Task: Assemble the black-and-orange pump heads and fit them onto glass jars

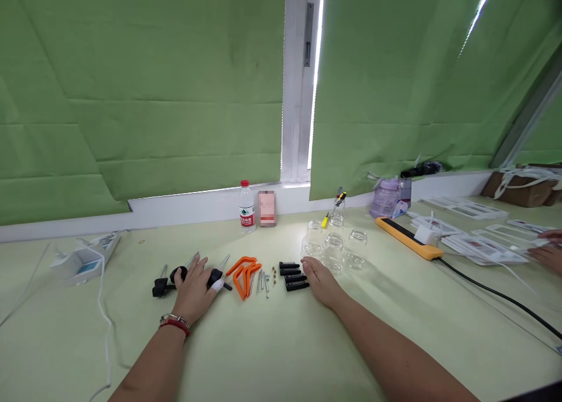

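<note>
My left hand lies with fingers spread over several black parts with metal rods; its palm hides some of them. On its right are several orange angled pieces, a group of silver screws and some tiny brown pieces. My right hand rests on its edge with fingers extended, beside the right ends of several black ribbed cylindrical pieces, seemingly touching them. Behind it stand several clear glass jars. A yellow-and-black screwdriver leans in a jar at the back.
At the back are a red-capped water bottle, a pink box and a purple jug. An orange power strip trails a black cable. White frames lie right, near another person's hand. A white cord runs left.
</note>
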Demonstrator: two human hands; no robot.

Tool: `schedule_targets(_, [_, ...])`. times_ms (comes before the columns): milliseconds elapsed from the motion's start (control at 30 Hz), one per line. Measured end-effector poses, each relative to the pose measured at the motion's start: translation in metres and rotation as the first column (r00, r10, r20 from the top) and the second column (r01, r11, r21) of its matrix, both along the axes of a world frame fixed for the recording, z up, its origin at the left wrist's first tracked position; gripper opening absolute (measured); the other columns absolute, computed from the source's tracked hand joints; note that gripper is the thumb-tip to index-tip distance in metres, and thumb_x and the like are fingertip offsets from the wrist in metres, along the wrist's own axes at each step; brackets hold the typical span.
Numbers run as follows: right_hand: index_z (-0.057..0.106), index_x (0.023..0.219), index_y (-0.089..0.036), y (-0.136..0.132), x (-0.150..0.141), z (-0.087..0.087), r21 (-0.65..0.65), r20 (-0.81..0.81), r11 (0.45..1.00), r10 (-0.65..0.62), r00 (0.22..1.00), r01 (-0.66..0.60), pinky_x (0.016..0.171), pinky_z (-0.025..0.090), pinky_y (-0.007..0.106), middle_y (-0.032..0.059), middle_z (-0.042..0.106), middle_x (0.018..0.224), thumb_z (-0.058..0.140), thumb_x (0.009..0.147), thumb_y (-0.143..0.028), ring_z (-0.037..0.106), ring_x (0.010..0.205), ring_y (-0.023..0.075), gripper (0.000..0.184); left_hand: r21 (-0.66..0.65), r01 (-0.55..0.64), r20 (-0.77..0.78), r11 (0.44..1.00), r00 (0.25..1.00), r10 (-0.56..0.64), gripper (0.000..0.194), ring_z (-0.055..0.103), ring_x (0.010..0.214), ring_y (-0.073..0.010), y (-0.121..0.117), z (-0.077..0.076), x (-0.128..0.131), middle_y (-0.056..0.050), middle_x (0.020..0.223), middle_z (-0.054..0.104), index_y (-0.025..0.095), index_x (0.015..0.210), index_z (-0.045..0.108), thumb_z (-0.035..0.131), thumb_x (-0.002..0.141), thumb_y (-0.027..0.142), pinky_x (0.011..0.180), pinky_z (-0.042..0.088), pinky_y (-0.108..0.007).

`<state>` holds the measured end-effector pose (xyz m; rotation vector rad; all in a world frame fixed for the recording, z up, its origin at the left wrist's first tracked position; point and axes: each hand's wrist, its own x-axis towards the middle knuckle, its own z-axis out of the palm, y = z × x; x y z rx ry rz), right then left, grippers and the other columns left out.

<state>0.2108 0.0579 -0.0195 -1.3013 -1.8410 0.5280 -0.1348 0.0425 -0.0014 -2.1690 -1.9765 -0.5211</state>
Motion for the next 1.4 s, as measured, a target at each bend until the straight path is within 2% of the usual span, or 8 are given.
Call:
schedule_targets(367, [0.060, 0.103, -0.021, 0.000, 0.000, 0.002, 0.011, 0.027, 1.000, -0.009, 1.000, 0.008, 0.094, 0.042, 0.038, 0.0076, 0.062, 0.106, 0.025, 0.094, -0.046, 0.054, 0.104, 0.0224, 0.044, 0.158, 0.010, 0.078, 0.987, 0.997, -0.022, 0.025, 0.034, 0.131, -0.0304, 0.007, -0.005, -0.004, -0.014, 0.132, 0.053, 0.020, 0.096, 0.061, 0.041, 0.082, 0.028, 0.105, 0.011, -0.059])
schedule_targets(700, [0.059, 0.108, -0.020, 0.000, 0.001, -0.001, 0.002, 0.039, 1.000, -0.005, 0.999, 0.005, 0.097, 0.040, 0.038, 0.0086, 0.060, 0.114, 0.026, 0.094, -0.045, 0.052, 0.110, 0.0220, 0.043, 0.210, -0.024, 0.115, 0.977, 0.993, 0.000, 0.026, 0.042, 0.124, -0.0311, 0.008, -0.002, -0.006, -0.015, 0.123, 0.059, 0.018, 0.093, 0.057, 0.036, 0.086, 0.030, 0.103, 0.015, -0.057])
schedule_targets(900, [0.061, 0.111, -0.020, -0.009, -0.009, 0.008, 0.150, 0.190, 0.989, -0.020, 0.982, -0.009, 0.100, 0.035, 0.040, 0.0102, 0.053, 0.127, 0.039, 0.092, -0.035, 0.043, 0.120, 0.0238, 0.033, 0.250, -0.096, 0.369, 0.963, 0.929, -0.003, 0.031, 0.057, 0.103, -0.0300, 0.002, 0.010, -0.002, -0.016, 0.106, 0.064, 0.016, 0.103, 0.053, 0.036, 0.086, 0.036, 0.094, 0.035, -0.049])
schedule_targets(1000, [0.067, 0.098, -0.022, -0.016, -0.025, 0.018, 0.227, 0.371, 0.966, 0.033, 0.928, -0.125, 0.094, 0.036, 0.037, 0.0069, 0.059, 0.112, 0.046, 0.088, -0.023, 0.048, 0.105, 0.0215, 0.022, 0.150, -0.077, 0.666, 0.986, 0.745, -0.043, 0.033, 0.063, 0.088, -0.0278, -0.005, 0.013, 0.009, -0.011, 0.091, 0.067, 0.017, 0.108, 0.048, 0.041, 0.085, 0.040, 0.081, 0.044, -0.044])
schedule_targets(1100, [0.069, 0.085, -0.022, -0.016, -0.043, 0.025, 0.199, 0.536, 0.962, 0.054, 0.842, -0.188, 0.087, 0.035, 0.034, 0.0047, 0.061, 0.093, 0.051, 0.086, -0.021, 0.049, 0.093, 0.0190, 0.018, 0.092, 0.035, 0.928, 0.995, 0.360, -0.099, 0.030, 0.066, 0.083, -0.0242, -0.011, 0.014, 0.025, -0.005, 0.080, 0.067, 0.018, 0.105, 0.048, 0.048, 0.082, 0.038, 0.080, 0.048, -0.041])
schedule_targets(1167, [0.069, 0.083, -0.021, -0.011, -0.054, 0.026, 0.170, 0.613, 0.967, 0.048, 0.788, -0.191, 0.084, 0.034, 0.033, 0.0044, 0.061, 0.088, 0.052, 0.087, -0.023, 0.048, 0.090, 0.0187, 0.017, 0.084, 0.119, 0.992, 0.989, 0.087, -0.095, 0.025, 0.066, 0.080, -0.0219, -0.013, 0.016, 0.034, -0.004, 0.084, 0.067, 0.020, 0.100, 0.050, 0.053, 0.077, 0.030, 0.078, 0.051, -0.039])
schedule_targets(1233, [0.069, 0.082, -0.021, -0.006, -0.063, 0.025, 0.140, 0.668, 0.972, 0.046, 0.743, -0.186, 0.081, 0.033, 0.033, 0.0043, 0.061, 0.087, 0.052, 0.087, -0.024, 0.048, 0.089, 0.0187, 0.017, 0.062, 0.179, 0.994, 0.982, -0.102, -0.045, 0.026, 0.067, 0.078, -0.0201, -0.015, 0.019, 0.040, -0.004, 0.088, 0.067, 0.020, 0.098, 0.051, 0.057, 0.073, 0.024, 0.076, 0.053, -0.038])
schedule_targets(1400, [0.066, 0.068, -0.018, -0.001, -0.076, 0.018, 0.090, 0.733, 0.973, 0.079, 0.675, -0.212, 0.076, 0.031, 0.033, 0.0046, 0.062, 0.077, 0.056, 0.080, -0.014, 0.049, 0.084, 0.0188, 0.016, 0.017, 0.235, 0.952, 0.972, -0.302, 0.057, 0.031, 0.068, 0.077, -0.0188, -0.018, 0.028, 0.041, -0.005, 0.095, 0.066, 0.021, 0.105, 0.054, 0.054, 0.075, 0.013, 0.073, 0.057, -0.037])
